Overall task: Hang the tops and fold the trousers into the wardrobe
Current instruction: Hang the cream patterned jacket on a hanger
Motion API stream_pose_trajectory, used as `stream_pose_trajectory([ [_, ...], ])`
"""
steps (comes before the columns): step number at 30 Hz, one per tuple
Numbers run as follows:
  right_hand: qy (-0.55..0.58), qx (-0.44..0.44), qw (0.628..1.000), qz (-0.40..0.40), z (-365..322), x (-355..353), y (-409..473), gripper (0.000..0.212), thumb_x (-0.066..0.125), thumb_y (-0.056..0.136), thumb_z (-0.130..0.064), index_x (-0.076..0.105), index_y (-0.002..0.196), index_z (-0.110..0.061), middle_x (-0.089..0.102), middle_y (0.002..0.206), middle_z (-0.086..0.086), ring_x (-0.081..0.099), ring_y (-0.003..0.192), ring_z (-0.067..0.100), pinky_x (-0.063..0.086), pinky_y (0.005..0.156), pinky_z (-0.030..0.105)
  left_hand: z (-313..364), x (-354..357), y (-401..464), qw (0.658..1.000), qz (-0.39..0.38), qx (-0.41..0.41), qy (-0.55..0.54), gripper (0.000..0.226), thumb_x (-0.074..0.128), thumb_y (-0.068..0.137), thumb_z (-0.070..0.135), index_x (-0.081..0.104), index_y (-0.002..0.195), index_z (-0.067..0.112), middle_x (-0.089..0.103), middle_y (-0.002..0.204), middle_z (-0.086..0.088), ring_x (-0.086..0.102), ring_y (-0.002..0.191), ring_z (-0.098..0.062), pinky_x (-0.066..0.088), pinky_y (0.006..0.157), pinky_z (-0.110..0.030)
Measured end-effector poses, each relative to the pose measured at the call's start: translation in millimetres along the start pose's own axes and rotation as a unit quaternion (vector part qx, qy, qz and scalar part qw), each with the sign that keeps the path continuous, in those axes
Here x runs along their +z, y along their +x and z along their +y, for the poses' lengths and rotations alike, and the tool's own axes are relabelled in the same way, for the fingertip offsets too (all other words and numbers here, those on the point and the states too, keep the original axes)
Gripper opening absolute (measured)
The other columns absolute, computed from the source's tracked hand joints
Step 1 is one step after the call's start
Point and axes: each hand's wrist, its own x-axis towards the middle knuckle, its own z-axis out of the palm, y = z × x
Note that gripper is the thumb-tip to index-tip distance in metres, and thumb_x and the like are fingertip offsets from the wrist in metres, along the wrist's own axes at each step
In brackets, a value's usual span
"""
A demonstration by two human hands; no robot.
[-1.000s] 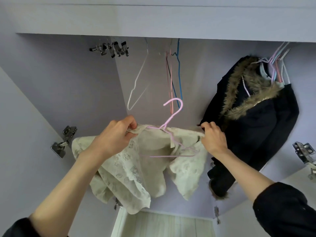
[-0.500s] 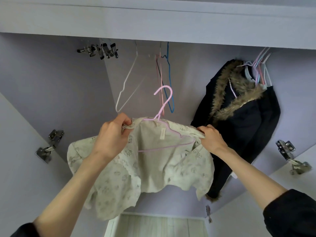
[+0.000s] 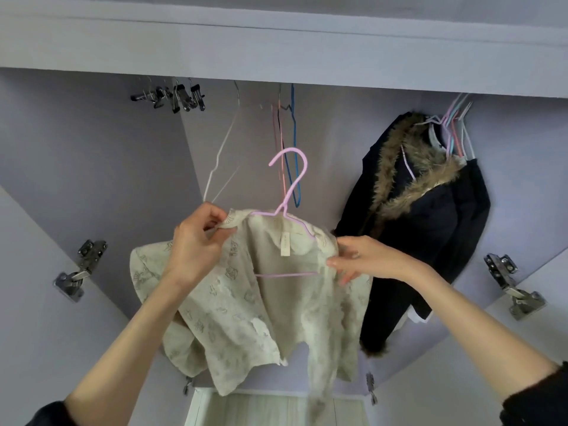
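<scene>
A cream patterned top hangs on a pink wire hanger that I hold up inside the open wardrobe, below the rail. My left hand pinches the top's left shoulder and collar. On the other side, my right hand holds the right shoulder edge of the top between thumb and fingers, with some fingers spread loosely. The hanger's hook points up, free of the rail. The top's sleeves and hem dangle below my hands.
A dark coat with a fur-trimmed hood hangs at the right with several pastel hangers. Empty white, pink and blue hangers hang in the middle. Metal clip hangers sit at the upper left. Door hinges flank the opening.
The top has been spread wider on the pink hanger and its label now shows. My right hand has slid down the right shoulder; the hanger's hook sits upright.
</scene>
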Motion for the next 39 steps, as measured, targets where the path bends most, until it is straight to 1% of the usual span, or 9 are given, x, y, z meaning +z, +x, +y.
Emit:
stream_pose_trajectory([
  [3, -0.128, -0.032, 0.982, 0.132, 0.7, -6.7, 1.3, 0.025, 0.054, 0.093, -0.035, 0.065, 0.114, -0.027, 0.065, 0.078, 0.003, 0.068, 0.071, 0.017, 0.05, 0.078, 0.027, -7.1, -4.3, 1.1, 0.998, -0.012, -0.026, -0.049, 0.024, 0.07, 0.082, 0.011, 0.056, 0.074, 0.028, 0.063, 0.074, 0.007, 0.061, 0.072, -0.003, 0.047, 0.067, -0.017],
  [6, -0.361, -0.063, 0.91, 0.196, 1.0, -9.4, 6.0, 0.039, 0.056, 0.092, -0.035, 0.054, 0.13, -0.026, 0.052, 0.105, 0.0, 0.049, 0.105, 0.019, 0.04, 0.09, 0.035, -12.8, -4.8, -0.4, 0.993, -0.027, -0.038, -0.106, 0.025, 0.068, 0.083, 0.006, 0.058, 0.074, 0.026, 0.067, 0.076, -0.001, 0.064, 0.074, -0.016, 0.052, 0.067, -0.025],
  [9, -0.277, -0.133, 0.93, 0.2, -2.2, -6.0, 8.2, 0.01, 0.056, 0.092, -0.023, 0.06, 0.102, -0.024, 0.054, 0.098, -0.005, 0.049, 0.094, 0.014, 0.04, 0.081, 0.035, -12.6, -4.2, -1.2, 0.987, -0.036, -0.04, -0.149, 0.032, 0.066, 0.083, 0.0, 0.059, 0.071, 0.029, 0.068, 0.072, 0.005, 0.064, 0.069, -0.011, 0.052, 0.061, -0.018],
  [13, -0.158, -0.169, 0.945, 0.231, -6.0, 9.7, 13.7, 0.04, 0.051, 0.093, -0.013, 0.031, 0.063, -0.031, 0.039, 0.057, -0.008, 0.038, 0.055, 0.01, 0.032, 0.057, 0.032, -8.3, 0.0, -1.5, 0.988, -0.053, -0.038, -0.142, 0.02, 0.064, 0.086, 0.005, 0.059, 0.08, 0.022, 0.068, 0.074, 0.006, 0.064, 0.069, -0.01, 0.051, 0.062, -0.02],
  [23, -0.209, -0.137, 0.916, 0.313, 3.8, 8.0, 10.6, 0.027, 0.055, 0.091, -0.021, 0.044, 0.069, -0.011, 0.043, 0.055, -0.003, 0.044, 0.054, 0.017, 0.031, 0.053, 0.035, -19.5, -16.5, 4.7, 0.955, -0.001, -0.117, 0.271, 0.009, 0.058, 0.088, 0.027, 0.061, 0.087, 0.019, 0.069, 0.091, -0.009, 0.061, 0.092, -0.034, 0.049, 0.078, -0.039],
  [27, -0.215, -0.115, 0.909, 0.337, 3.5, 16.9, 8.8, 0.022, 0.056, 0.091, -0.024, 0.058, 0.078, -0.006, 0.05, 0.057, 0.002, 0.047, 0.055, 0.022, 0.031, 0.055, 0.03, -8.3, 5.5, -10.5, 0.966, -0.146, -0.047, 0.208, 0.022, 0.057, 0.09, 0.03, 0.061, 0.069, 0.028, 0.07, 0.077, 0.008, 0.066, 0.078, -0.018, 0.051, 0.078, -0.034],
  [30, -0.185, -0.113, 0.916, 0.339, 5.4, 13.6, 3.3, 0.022, 0.056, 0.092, -0.023, 0.059, 0.08, -0.004, 0.052, 0.061, 0.009, 0.048, 0.058, 0.027, 0.035, 0.058, 0.03, -15.2, -3.9, -4.9, 0.978, -0.045, 0.067, 0.195, 0.008, 0.067, 0.085, 0.027, 0.069, 0.091, 0.022, 0.061, 0.083, 0.012, 0.058, 0.078, -0.015, 0.046, 0.077, -0.033],
  [33, -0.152, -0.113, 0.917, 0.351, 2.8, 10.0, -0.9, 0.021, 0.056, 0.092, -0.022, 0.059, 0.081, -0.004, 0.053, 0.064, 0.012, 0.049, 0.061, 0.029, 0.039, 0.061, 0.035, -21.9, -10.6, 3.6, 0.958, -0.059, 0.131, 0.249, 0.031, 0.071, 0.082, 0.014, 0.064, 0.113, 0.012, 0.063, 0.101, -0.001, 0.058, 0.09, -0.023, 0.039, 0.084, -0.036],
  [39, -0.144, -0.125, 0.935, 0.297, 0.6, 2.3, -5.7, 0.021, 0.057, 0.091, -0.033, 0.063, 0.084, -0.014, 0.059, 0.065, 0.007, 0.053, 0.061, 0.02, 0.042, 0.062, 0.036, -24.0, -9.5, 3.9, 0.987, 0.018, 0.052, 0.151, 0.006, 0.067, 0.084, 0.009, 0.07, 0.088, 0.013, 0.065, 0.071, 0.009, 0.06, 0.065, -0.01, 0.039, 0.061, -0.011],
])
